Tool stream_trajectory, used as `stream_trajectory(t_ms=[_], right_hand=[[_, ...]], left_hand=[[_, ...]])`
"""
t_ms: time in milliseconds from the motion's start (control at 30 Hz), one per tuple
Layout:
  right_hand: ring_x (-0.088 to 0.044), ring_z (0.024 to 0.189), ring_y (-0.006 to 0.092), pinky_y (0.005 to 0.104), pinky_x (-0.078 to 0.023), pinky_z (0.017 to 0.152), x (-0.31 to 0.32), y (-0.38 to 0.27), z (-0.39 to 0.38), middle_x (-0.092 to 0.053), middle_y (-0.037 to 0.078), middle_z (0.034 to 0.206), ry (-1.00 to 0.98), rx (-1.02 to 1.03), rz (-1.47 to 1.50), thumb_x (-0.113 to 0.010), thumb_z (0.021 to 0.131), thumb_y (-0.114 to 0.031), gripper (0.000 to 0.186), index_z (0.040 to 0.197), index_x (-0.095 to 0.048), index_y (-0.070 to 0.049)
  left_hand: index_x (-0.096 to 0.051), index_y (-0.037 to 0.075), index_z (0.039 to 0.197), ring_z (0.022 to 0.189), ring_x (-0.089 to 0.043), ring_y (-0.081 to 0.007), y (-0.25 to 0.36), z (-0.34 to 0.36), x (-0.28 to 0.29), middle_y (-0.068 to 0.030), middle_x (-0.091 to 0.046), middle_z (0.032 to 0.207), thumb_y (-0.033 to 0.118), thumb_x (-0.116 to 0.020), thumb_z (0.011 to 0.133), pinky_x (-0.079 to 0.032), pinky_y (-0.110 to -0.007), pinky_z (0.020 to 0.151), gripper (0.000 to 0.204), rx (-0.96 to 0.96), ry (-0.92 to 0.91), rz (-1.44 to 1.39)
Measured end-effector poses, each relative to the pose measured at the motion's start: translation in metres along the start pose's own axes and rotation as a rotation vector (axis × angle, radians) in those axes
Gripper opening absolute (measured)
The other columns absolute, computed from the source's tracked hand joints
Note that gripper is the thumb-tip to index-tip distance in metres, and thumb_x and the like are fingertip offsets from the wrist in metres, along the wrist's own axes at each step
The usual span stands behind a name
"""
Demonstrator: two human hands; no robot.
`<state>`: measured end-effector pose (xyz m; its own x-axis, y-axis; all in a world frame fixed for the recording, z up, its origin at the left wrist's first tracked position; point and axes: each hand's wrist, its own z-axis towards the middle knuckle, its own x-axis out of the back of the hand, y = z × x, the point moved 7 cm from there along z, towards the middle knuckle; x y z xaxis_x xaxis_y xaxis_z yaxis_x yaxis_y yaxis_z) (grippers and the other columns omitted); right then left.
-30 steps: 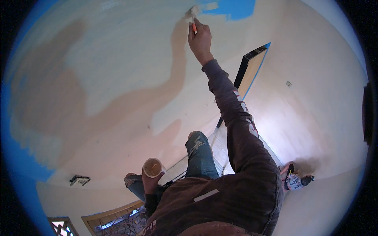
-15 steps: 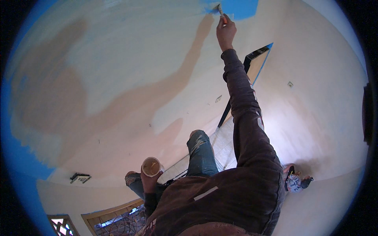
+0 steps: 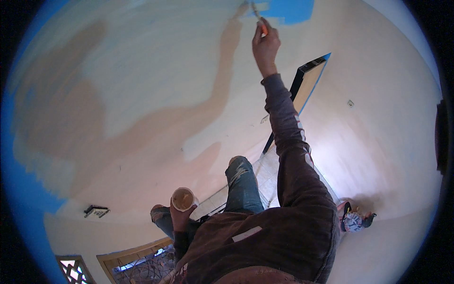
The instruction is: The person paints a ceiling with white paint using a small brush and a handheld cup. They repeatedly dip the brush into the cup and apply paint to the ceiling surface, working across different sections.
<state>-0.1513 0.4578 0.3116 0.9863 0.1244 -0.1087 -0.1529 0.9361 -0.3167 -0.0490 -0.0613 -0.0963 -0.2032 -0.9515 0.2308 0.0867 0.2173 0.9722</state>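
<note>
My right arm reaches up in a dark sleeve, and my right hand (image 3: pixel 266 49) is closed round the orange-marked handle of a paintbrush (image 3: pixel 256 11). Its bristle end is at the top edge, beside a bright blue patch (image 3: pixel 300 10) on the pale-coated wall (image 3: pixel 156 61). Whether the bristles touch the wall is hard to tell. Low in front of my body, my left hand (image 3: pixel 179 220) grips a light round tub (image 3: pixel 178 206) with beige paint (image 3: pixel 183 198) inside.
A black-framed doorway (image 3: pixel 309 78) stands right of the wall. Another person (image 3: pixel 353 221) is at the lower right. A wall fitting (image 3: pixel 97 211) sits at left, above a wood-framed window (image 3: pixel 127 255). More blue (image 3: pixel 28 194) borders the left side.
My right hand with the paintbrush has moved left and slightly lower in view, its elbow bending a little. A pale stroke now shows over the blue patch. My left hand has barely moved.
</note>
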Motion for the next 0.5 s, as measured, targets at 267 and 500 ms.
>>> stream_trajectory(t_ms=[267, 500], right_hand=[[-0.061, 0.088, 0.0385, 0.0464, -0.05, 0.077, -0.039, 0.034, 0.0, -0.067, 0.022, 0.093, -0.086, 0.016, -0.161, -0.061, 0.096, -0.02, 0.032, 0.118, -0.066, 0.002], [-0.062, 0.083, 0.0359, 0.0459, -0.051, 0.07, -0.003, -0.019, -0.021, -0.065, 0.021, 0.088, -0.146, 0.077, 0.016, -0.064, 0.093, -0.014, 0.029, 0.119, -0.065, 0.0]], left_hand=[[-0.05, 0.0, 0.13, 0.116, -0.061, -0.0262, -0.007, 0.0, 0.005, -0.0134, -0.061, 0.125, 0.008, -0.093, 0.06, -0.051, -0.039, 0.098, 0.083, -0.016, 0.014, -0.068], [-0.05, 0.0, 0.129, 0.114, -0.062, -0.0258, 0.0, -0.001, 0.001, -0.0136, -0.062, 0.123, 0.01, -0.092, 0.062, -0.052, -0.039, 0.097, 0.08, -0.006, 0.003, -0.031]])
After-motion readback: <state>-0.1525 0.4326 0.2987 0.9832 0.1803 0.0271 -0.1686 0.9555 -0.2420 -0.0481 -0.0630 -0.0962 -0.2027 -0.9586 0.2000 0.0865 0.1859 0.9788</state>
